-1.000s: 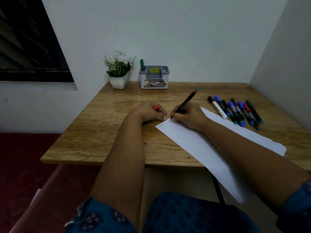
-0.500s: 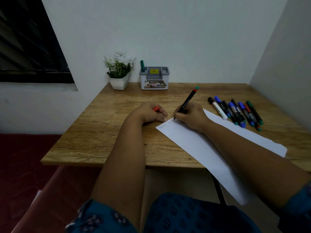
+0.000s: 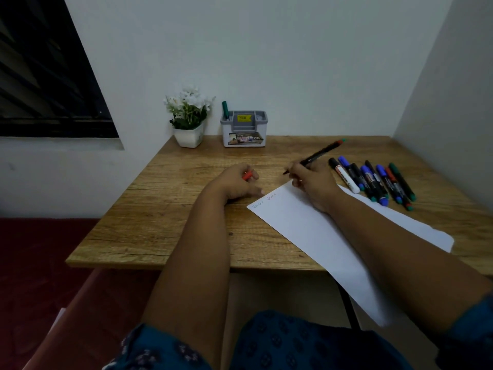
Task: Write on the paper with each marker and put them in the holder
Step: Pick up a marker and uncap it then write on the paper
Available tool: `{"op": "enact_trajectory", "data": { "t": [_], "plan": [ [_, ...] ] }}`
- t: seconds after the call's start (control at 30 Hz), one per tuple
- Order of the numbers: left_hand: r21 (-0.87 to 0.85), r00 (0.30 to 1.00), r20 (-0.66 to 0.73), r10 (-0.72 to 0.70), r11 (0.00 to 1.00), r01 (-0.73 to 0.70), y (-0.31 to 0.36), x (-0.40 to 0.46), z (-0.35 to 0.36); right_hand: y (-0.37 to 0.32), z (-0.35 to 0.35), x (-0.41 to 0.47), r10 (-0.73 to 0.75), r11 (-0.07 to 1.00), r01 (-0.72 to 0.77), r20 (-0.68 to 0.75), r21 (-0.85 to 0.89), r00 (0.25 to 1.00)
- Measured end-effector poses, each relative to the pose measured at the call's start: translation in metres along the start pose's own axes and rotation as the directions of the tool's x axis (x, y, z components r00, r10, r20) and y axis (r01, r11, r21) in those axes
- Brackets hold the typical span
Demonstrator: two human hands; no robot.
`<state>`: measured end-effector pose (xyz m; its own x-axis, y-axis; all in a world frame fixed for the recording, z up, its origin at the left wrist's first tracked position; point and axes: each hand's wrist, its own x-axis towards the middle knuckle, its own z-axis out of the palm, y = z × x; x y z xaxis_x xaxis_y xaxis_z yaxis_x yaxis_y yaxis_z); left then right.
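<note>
A white sheet of paper [image 3: 314, 231] lies slanted on the wooden table [image 3: 165, 209], with faint writing near its top left corner. My right hand [image 3: 312, 185] grips a black marker with a red end [image 3: 320, 153]; its tip hangs just beyond the paper's top edge. My left hand [image 3: 237, 182] rests beside the paper's corner and holds a red cap [image 3: 246, 175] in curled fingers. Several markers [image 3: 373, 182] lie in a row to the right. The grey holder [image 3: 244, 129] stands at the back with one green marker [image 3: 225, 109] upright in it.
A white pot with white flowers [image 3: 189, 121] stands left of the holder. Walls close in at the back and right. The paper overhangs the table's front edge. A dark window is at the left.
My right hand has lifted the marker tip off the paper and drawn it up and to the right. A second written word shows now. My left hand stays put.
</note>
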<state>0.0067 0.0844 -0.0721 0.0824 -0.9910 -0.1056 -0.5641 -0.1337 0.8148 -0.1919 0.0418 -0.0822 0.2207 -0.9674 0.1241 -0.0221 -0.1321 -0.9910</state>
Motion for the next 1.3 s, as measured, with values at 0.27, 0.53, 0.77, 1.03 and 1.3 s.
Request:
{"op": "enact_trajectory", "data": {
  "t": [0.27,0.53,0.77,1.03,1.3],
  "plan": [
    [-0.496,1.0,-0.007,0.022,0.868,-0.023,0.016,0.001,0.01,-0.012,-0.011,0.006,0.053,0.885,-0.13,0.181,0.448,0.982],
    [-0.522,0.991,-0.03,0.131,0.843,-0.127,0.015,0.003,0.013,-0.01,-0.009,0.009,0.054,0.911,-0.127,0.191,0.393,0.98],
    [-0.448,0.981,-0.013,0.194,0.876,-0.179,0.02,-0.001,0.021,-0.001,-0.005,0.006,-0.089,0.988,0.065,0.169,0.141,0.982],
    [-0.49,0.957,-0.172,0.234,0.822,-0.289,0.025,0.004,0.023,-0.033,0.008,0.008,-0.187,0.982,0.186,0.215,0.028,0.959],
    [-0.31,0.91,-0.329,0.252,0.882,-0.356,0.027,0.01,-0.013,-0.047,0.008,0.036,-0.198,0.939,0.134,-0.179,-0.316,0.964]
  ]
}}
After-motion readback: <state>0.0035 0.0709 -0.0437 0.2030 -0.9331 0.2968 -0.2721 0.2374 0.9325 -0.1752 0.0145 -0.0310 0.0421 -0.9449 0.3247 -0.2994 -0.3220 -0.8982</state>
